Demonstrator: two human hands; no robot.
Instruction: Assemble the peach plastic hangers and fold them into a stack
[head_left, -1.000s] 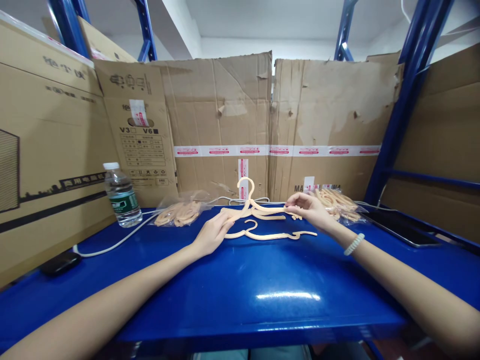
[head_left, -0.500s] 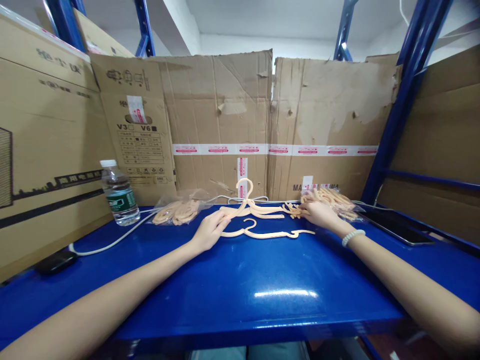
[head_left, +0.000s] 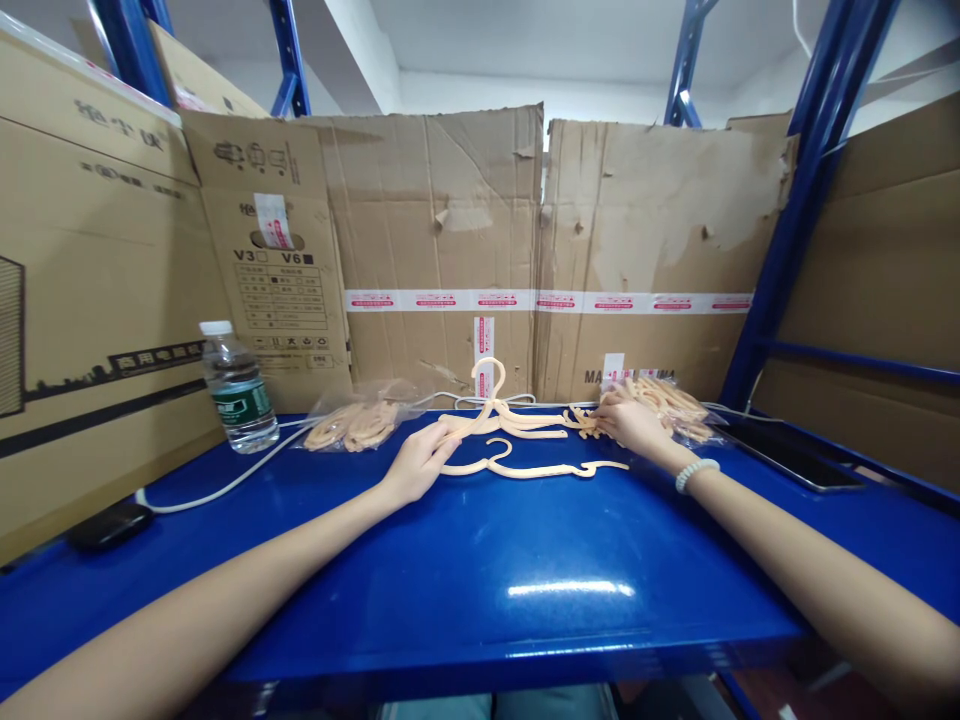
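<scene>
Both your forearms come in over the near edge of the glossy blue metal worktop (head_left: pixel 570 620), converging, palms down. There's a white bead bracelet (head_left: pixel 694 473) on the right wrist. A flat black device (head_left: pixel 105 525) sits by the left edge, with a white cable (head_left: pixel 217 487) trailing from it toward the far side.

Left hand (head_left: pixel 417 468): past mid-worktop, fingers (head_left: pixel 442 445) narrowed onto the left arm tip of the tilted-up peach plastic hanger (head_left: pixel 510 420). Looks like a steadying pinch at one end, holding the hook up off the surface and pointing at the far edge. On its near side a second thin peach plastic hanger (head_left: pixel 540 469) lies flat. Neither hand touches it.

Right hand (head_left: pixel 634 425): wrist low, fingers curled over loose peach pieces at the mouth of the crinkled clear plastic bag of hangers (head_left: pixel 679 405), far right, just beside the held hanger's right tip. Can't tell whether they grip anything.

Far left: another clear bag of peach hangers (head_left: pixel 360 425) and a clear plastic water bottle with a green label (head_left: pixel 238 390). Worn brown cardboard boxes (head_left: pixel 450 250) wall off the far edge.
</scene>
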